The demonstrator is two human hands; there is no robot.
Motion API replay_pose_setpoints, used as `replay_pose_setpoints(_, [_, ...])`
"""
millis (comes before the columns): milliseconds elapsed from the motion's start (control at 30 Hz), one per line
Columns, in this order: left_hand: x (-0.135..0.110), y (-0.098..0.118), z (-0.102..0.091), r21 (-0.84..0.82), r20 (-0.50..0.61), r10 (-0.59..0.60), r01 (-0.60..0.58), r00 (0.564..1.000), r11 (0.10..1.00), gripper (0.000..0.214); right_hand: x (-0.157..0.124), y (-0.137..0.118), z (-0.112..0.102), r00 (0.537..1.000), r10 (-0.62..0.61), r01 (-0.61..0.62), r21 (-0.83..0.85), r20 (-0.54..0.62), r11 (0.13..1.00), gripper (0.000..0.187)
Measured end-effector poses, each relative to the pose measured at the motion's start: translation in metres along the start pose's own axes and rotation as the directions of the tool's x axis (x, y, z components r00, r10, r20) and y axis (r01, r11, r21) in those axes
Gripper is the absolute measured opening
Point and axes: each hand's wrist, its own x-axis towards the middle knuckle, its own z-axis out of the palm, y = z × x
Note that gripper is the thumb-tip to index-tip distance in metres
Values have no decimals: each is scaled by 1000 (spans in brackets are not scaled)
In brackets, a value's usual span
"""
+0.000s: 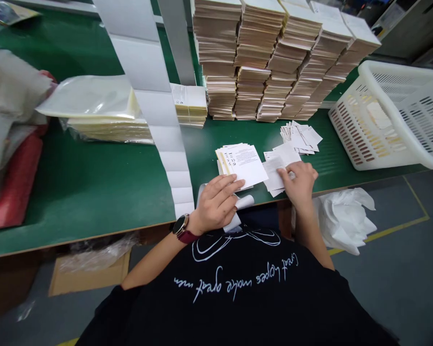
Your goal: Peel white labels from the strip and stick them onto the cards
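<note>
Many tall columns of stacked printed cards [252, 62] line the far edge of the green worktop [94, 178], while only a few small lots of paper lie spread out toward its near edge. Judging by how things lie, most of the stock remains in the columns, and only a small share has reached the area around the hands.

The left hand [216, 204], with a wristwatch [180, 225] on its wrist, lies open and flat, its fingers extended across the corner of a squared stack of printed white leaflets [241, 166]. A curled white paper strip [238, 204] sits under the heel of that hand, near the worktop's near edge.

Just to the right, the right hand [299, 185] curves down onto a messy layer of loose white sheets [274, 170], its fingertips touching them. Whether it is pinching a sheet cannot be told.

Beyond that hand lies a fanned pile of more sheets [301, 137], short of the columns. A white plastic basket [389, 115] stands at the worktop's right end, and a long white label strip [155, 101] hangs down past the left hand.
</note>
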Motion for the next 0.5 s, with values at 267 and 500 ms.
replay_pose_setpoints(267, [17, 9, -11, -76, -42, -94, 90, 995, 993, 5, -45, -44, -26, 857, -515, 470, 436, -17, 768, 45])
replay_pose_setpoints(500, [28, 16, -23, 39, -82, -217, 221, 973, 975, 21, -47, -77, -19, 896, -440, 345, 727, -66, 594, 46])
